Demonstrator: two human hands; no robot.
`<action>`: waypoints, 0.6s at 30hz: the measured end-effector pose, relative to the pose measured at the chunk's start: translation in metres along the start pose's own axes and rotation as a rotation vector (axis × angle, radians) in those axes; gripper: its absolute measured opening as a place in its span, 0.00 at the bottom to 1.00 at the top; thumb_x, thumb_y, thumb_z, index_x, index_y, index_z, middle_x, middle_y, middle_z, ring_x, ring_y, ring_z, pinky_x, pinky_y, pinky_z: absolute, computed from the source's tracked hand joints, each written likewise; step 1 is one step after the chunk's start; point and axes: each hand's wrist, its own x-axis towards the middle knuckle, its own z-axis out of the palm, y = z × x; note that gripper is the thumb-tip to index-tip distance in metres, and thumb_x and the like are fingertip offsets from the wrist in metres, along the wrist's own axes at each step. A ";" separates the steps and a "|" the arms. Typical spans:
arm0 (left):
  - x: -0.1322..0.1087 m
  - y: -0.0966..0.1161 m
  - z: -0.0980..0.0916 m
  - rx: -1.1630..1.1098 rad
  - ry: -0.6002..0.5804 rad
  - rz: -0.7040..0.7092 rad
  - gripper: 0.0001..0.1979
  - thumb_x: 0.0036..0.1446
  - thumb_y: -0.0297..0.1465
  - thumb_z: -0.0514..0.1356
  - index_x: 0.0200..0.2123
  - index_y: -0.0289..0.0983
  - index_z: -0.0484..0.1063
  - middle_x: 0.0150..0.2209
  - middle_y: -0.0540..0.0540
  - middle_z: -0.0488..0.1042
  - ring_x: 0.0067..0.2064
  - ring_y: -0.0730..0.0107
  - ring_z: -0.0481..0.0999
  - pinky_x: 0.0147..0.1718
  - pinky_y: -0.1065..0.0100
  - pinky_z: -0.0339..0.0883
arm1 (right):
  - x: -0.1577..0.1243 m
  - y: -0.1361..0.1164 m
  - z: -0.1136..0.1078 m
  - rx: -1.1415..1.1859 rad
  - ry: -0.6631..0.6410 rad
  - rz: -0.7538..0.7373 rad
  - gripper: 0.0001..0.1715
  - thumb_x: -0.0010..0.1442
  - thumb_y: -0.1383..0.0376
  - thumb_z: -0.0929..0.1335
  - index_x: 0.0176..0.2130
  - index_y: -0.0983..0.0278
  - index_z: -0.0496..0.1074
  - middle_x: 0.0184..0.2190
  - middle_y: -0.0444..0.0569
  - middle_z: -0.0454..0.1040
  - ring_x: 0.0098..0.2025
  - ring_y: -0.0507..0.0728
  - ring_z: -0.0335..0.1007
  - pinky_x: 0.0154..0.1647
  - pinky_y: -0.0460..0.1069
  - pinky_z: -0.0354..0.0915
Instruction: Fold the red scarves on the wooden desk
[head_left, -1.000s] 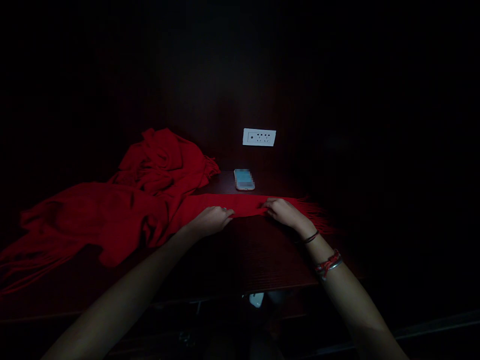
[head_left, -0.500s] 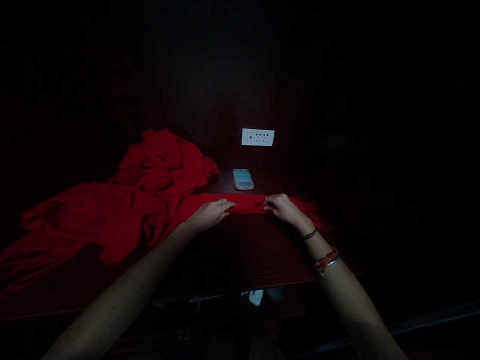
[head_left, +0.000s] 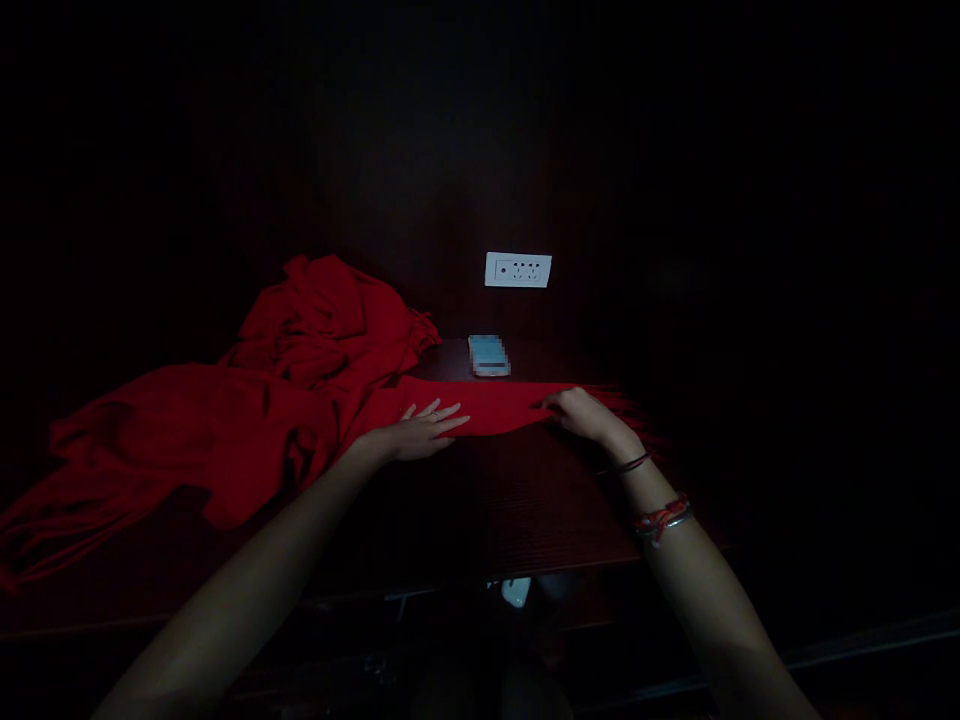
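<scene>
A long red fringed scarf (head_left: 247, 400) lies across a dark wooden table (head_left: 495, 500), bunched at the left and stretched into a narrow band toward the right. My left hand (head_left: 420, 430) lies flat on the band with its fingers spread, a ring on one finger. My right hand (head_left: 585, 412) rests on the band near its fringed end with the fingers curled down onto the cloth. Red and dark bracelets circle my right wrist.
A phone (head_left: 488, 355) lies on the table just behind the scarf band. A white wall socket (head_left: 517, 270) sits on the dark back wall above it. A second heap of the red cloth (head_left: 330, 310) rises at the back left. The surroundings are very dark.
My left hand has gone from pinching the near edge of the band to lying flat on it with fingers spread. The band now lies wider and flatter. My right hand shifted slightly right.
</scene>
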 end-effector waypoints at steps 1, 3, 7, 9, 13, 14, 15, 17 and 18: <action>0.000 -0.001 0.000 -0.005 0.013 -0.007 0.23 0.56 0.38 0.41 0.55 0.51 0.39 0.59 0.51 0.37 0.58 0.52 0.35 0.48 0.43 0.35 | -0.001 0.001 -0.003 -0.005 0.042 0.023 0.09 0.51 0.70 0.62 0.34 0.65 0.69 0.32 0.50 0.72 0.34 0.53 0.67 0.34 0.43 0.57; 0.000 -0.001 -0.001 -0.017 0.074 0.023 0.21 0.57 0.35 0.40 0.54 0.48 0.47 0.58 0.50 0.44 0.58 0.56 0.41 0.50 0.48 0.39 | -0.002 0.002 -0.007 0.021 0.131 0.032 0.08 0.52 0.69 0.61 0.34 0.65 0.68 0.30 0.50 0.72 0.32 0.53 0.67 0.31 0.43 0.57; 0.001 0.003 -0.005 -0.068 0.402 0.146 0.20 0.56 0.31 0.42 0.53 0.40 0.53 0.52 0.46 0.57 0.52 0.70 0.56 0.50 0.66 0.49 | -0.003 0.006 -0.010 0.131 0.266 0.001 0.08 0.53 0.68 0.61 0.36 0.64 0.66 0.28 0.47 0.70 0.29 0.51 0.65 0.29 0.43 0.56; 0.002 0.005 -0.007 -0.085 0.572 0.133 0.20 0.56 0.29 0.42 0.53 0.38 0.53 0.48 0.45 0.61 0.48 0.72 0.61 0.48 0.69 0.53 | -0.003 0.007 -0.009 0.169 0.305 -0.022 0.07 0.52 0.68 0.62 0.34 0.65 0.66 0.28 0.47 0.70 0.29 0.51 0.64 0.30 0.43 0.56; 0.004 0.003 -0.006 -0.084 0.630 0.067 0.18 0.57 0.31 0.43 0.50 0.37 0.57 0.44 0.45 0.66 0.44 0.70 0.65 0.44 0.68 0.57 | 0.001 0.002 -0.003 0.214 0.307 -0.129 0.11 0.49 0.66 0.65 0.36 0.66 0.66 0.33 0.50 0.68 0.35 0.52 0.63 0.35 0.44 0.57; 0.005 0.002 -0.005 -0.076 0.611 0.053 0.18 0.57 0.31 0.43 0.49 0.37 0.58 0.43 0.45 0.67 0.43 0.69 0.66 0.43 0.67 0.58 | 0.002 0.000 -0.001 0.221 0.289 -0.155 0.12 0.49 0.67 0.65 0.37 0.66 0.66 0.34 0.50 0.68 0.36 0.52 0.63 0.36 0.45 0.57; 0.005 0.001 -0.004 -0.065 0.592 0.044 0.17 0.57 0.32 0.44 0.49 0.37 0.59 0.43 0.45 0.68 0.42 0.69 0.66 0.43 0.67 0.58 | 0.003 -0.003 0.001 0.227 0.265 -0.176 0.11 0.50 0.67 0.65 0.37 0.66 0.66 0.34 0.50 0.68 0.36 0.52 0.63 0.36 0.45 0.57; 0.007 0.000 -0.001 -0.040 0.574 0.047 0.16 0.57 0.31 0.43 0.46 0.37 0.61 0.41 0.46 0.69 0.41 0.69 0.67 0.42 0.68 0.59 | 0.006 -0.009 0.005 0.237 0.217 -0.206 0.09 0.53 0.67 0.63 0.36 0.66 0.67 0.34 0.49 0.69 0.36 0.52 0.64 0.37 0.45 0.57; 0.007 -0.001 0.000 -0.029 0.574 0.060 0.15 0.57 0.31 0.43 0.45 0.37 0.62 0.40 0.46 0.70 0.41 0.69 0.68 0.42 0.68 0.59 | 0.006 -0.012 0.006 0.237 0.201 -0.217 0.09 0.54 0.67 0.61 0.36 0.66 0.68 0.34 0.49 0.70 0.36 0.52 0.64 0.37 0.45 0.57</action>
